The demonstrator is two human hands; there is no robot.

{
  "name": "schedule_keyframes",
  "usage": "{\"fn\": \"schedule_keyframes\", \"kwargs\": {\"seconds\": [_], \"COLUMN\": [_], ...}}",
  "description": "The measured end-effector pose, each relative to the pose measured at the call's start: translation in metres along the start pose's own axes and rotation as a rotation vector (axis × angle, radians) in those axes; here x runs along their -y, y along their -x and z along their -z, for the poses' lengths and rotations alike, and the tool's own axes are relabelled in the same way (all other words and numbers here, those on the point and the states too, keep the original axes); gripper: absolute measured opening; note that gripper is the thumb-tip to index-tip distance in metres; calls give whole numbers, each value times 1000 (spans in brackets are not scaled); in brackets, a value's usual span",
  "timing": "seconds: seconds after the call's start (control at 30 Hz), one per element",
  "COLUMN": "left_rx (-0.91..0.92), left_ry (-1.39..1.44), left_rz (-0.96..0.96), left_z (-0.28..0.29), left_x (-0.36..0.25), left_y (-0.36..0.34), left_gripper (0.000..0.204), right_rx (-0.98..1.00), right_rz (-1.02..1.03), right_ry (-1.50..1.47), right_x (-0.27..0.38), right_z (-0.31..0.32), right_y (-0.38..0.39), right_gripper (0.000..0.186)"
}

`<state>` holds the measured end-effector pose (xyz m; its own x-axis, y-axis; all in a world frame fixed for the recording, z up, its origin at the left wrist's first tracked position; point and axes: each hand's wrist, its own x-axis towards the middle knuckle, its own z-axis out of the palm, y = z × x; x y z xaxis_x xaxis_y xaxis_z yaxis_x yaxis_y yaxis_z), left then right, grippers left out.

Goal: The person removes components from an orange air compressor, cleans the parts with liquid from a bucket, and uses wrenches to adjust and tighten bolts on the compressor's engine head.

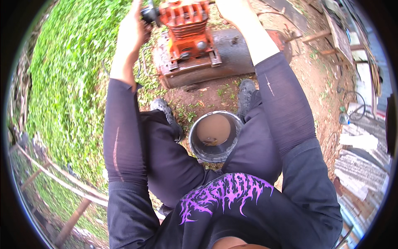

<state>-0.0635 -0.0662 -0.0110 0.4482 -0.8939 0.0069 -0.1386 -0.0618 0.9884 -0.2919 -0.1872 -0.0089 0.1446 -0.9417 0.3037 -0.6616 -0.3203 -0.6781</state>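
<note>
An orange-red compressor pump [188, 31] with cooling fins sits bolted on a rusty cylindrical tank [232, 54] on the ground ahead of me. At the pump's left side, my left hand [134, 29] is closed beside a dark round part [150, 14]. Its fingers curl inward, and what they grip is hidden. Beyond the pump's right side, my right hand [233, 11] reaches over the tank with fingers curled. The top edge cuts it off and bright light washes it out, so I cannot make out what it holds.
A dark bucket [215, 154] holding murky brown water stands between my legs, near my shoes [246, 97]. Grass [74, 70] covers the left side, with a wooden rail [70, 182] at lower left. Wooden planks [338, 33] and corrugated sheets [360, 166] lie along the right.
</note>
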Motion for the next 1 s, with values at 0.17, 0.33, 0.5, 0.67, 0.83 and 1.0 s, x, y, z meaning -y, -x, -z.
{"fn": "schedule_keyframes", "kwargs": {"seconds": [0.17,0.33,0.5,0.67,0.83,1.0], "left_rx": [-70,386,557,333,110,245], "left_ry": [-370,-693,-548,236,382,93], "left_rz": [153,406,451,585,584,893], "left_z": [59,48,-41,-83,-99,-80], "left_x": [15,6,-3,73,110,153], "left_y": [5,66,148,214,220,218], "left_gripper": [37,34,39,29,28,28], "right_rx": [272,513,510,695,424,205], "right_rz": [941,759,507,-231,114,-43], "right_ry": [879,436,116,-489,8,249], "right_x": [-31,-56,-41,-20,-51,-99], "right_z": [54,70,33,41,30,153], "right_y": [33,155,245,261,251,141], "right_gripper": [16,21,19,27,25,51]}}
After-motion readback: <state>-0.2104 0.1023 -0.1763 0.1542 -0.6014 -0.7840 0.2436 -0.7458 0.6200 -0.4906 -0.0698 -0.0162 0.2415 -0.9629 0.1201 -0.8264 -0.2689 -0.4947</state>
